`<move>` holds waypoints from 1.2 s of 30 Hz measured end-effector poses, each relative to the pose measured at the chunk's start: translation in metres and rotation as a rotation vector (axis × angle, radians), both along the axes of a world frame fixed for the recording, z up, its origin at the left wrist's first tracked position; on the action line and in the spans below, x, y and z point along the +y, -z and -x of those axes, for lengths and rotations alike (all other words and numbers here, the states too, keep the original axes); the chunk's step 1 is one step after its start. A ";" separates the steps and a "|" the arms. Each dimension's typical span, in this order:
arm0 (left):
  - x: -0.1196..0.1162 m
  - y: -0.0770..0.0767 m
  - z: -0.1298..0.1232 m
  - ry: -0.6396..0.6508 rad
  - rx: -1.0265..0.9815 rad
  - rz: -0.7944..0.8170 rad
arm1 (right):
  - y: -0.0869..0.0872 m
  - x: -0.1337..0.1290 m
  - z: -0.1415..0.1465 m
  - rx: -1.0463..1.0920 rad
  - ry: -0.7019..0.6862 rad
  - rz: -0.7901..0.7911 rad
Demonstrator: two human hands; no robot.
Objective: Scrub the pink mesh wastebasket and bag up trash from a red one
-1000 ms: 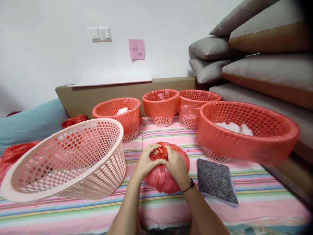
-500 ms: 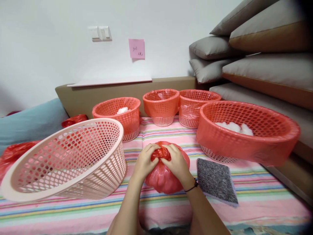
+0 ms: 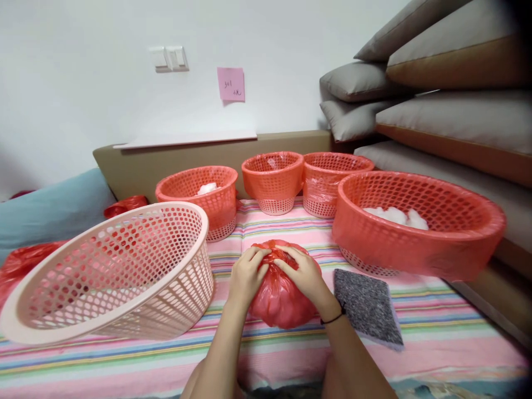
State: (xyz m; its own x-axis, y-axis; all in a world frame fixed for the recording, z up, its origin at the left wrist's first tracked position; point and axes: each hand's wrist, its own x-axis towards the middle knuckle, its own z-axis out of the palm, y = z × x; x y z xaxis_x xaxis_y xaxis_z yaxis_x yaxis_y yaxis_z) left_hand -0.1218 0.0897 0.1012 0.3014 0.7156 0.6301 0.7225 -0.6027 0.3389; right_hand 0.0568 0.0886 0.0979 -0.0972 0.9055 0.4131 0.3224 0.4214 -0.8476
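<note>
A full red plastic bag (image 3: 282, 296) rests on the striped cloth in front of me, its top gathered into folds. My left hand (image 3: 248, 274) grips the gathered top from the left, fingers and thumb closed on the plastic. From the right, my right hand (image 3: 302, 271) lies over the bag's top, its fingers stretched out and its thumb lifted apart from them, the fingertips on the folds. What fills the bag is hidden. Just right of my right wrist lies a dark grey cloth (image 3: 366, 305).
An unlined pale pink basket (image 3: 174, 302) stands on the left. Red-lined baskets (image 3: 270, 185) stand at the back, and a larger red-lined basket (image 3: 415, 249) with white items stands on the right. Grey cushions (image 3: 453, 122) are stacked beyond it. A striped cloth (image 3: 266, 360) covers the surface.
My right hand has loosened and its fingers have straightened over the bag's top. The bunched plastic between my hands has sunk flatter. The bag stays in place.
</note>
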 end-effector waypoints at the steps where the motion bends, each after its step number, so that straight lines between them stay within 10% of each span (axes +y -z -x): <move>1: 0.001 0.000 0.000 0.003 -0.009 -0.013 | 0.001 0.001 0.000 0.019 0.005 -0.006; 19: 0.005 -0.004 -0.010 0.090 -0.517 0.342 | 0.016 0.010 0.008 0.348 0.081 0.170; 36: -0.002 -0.006 -0.008 0.061 -0.041 -0.047 | 0.020 0.015 0.007 0.509 0.009 0.218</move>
